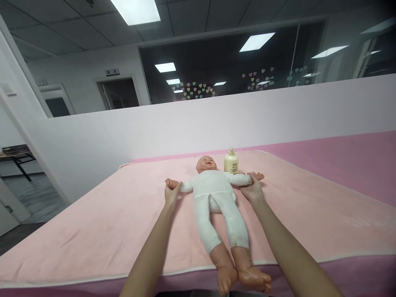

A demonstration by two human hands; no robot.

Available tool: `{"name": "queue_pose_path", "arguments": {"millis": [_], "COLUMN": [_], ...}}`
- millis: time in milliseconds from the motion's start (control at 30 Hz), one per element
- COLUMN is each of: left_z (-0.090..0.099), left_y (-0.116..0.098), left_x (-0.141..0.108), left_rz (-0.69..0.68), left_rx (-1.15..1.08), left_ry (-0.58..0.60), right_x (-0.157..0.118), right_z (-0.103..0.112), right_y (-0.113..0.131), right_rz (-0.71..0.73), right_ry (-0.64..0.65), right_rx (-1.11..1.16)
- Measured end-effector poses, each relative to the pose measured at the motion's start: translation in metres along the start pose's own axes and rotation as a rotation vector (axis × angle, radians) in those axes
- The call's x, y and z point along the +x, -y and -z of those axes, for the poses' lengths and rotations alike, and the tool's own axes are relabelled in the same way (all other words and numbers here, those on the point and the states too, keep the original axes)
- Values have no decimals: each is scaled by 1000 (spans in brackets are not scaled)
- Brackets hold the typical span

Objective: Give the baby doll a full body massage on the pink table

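Observation:
A baby doll point(214, 182) with a white cloth body lies on its back on a pink blanket point(123, 222), its head away from me and its bare feet at the near edge. Its arms are spread to both sides. My left hand point(172, 194) is closed round the doll's wrist on the left, the doll's small hand showing past my fingers. On the other side my right hand point(253, 189) grips the doll's other wrist, thumb on top. A pale yellow pump bottle point(231, 162) stands upright beside the doll's head, on the right.
Behind the blanket runs a low white wall point(198, 128) with dark glass above it. A pink surface point(346, 165) extends at the right. At the far left, a black-legged table point(18, 159) stands beyond the wall's edge.

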State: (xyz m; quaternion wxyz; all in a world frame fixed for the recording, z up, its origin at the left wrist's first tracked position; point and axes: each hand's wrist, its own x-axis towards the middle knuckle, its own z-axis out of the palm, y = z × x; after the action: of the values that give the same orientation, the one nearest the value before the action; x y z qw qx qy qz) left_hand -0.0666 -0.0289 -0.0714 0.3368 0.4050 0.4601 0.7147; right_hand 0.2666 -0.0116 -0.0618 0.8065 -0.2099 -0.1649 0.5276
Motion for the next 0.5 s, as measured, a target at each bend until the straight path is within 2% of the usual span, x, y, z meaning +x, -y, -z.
{"name": "queue_pose_path", "arguments": {"millis": [100, 233, 367, 500], "left_z": [1, 1, 1, 2], "left_y": [1, 1, 1, 1], "left_x": [1, 2, 1, 1], "left_rz": [19, 32, 67, 89], "left_rx": [-2, -22, -1, 44], "left_ry": [-3, 5, -6, 11], "right_x": [2, 3, 2, -1], "right_z": [1, 0, -2, -5], "right_y": [0, 0, 0, 0], "right_rz": [-73, -76, -62, -66], "right_ry": [-10, 2, -60, -65], "right_rx": [60, 5, 1, -34]}}
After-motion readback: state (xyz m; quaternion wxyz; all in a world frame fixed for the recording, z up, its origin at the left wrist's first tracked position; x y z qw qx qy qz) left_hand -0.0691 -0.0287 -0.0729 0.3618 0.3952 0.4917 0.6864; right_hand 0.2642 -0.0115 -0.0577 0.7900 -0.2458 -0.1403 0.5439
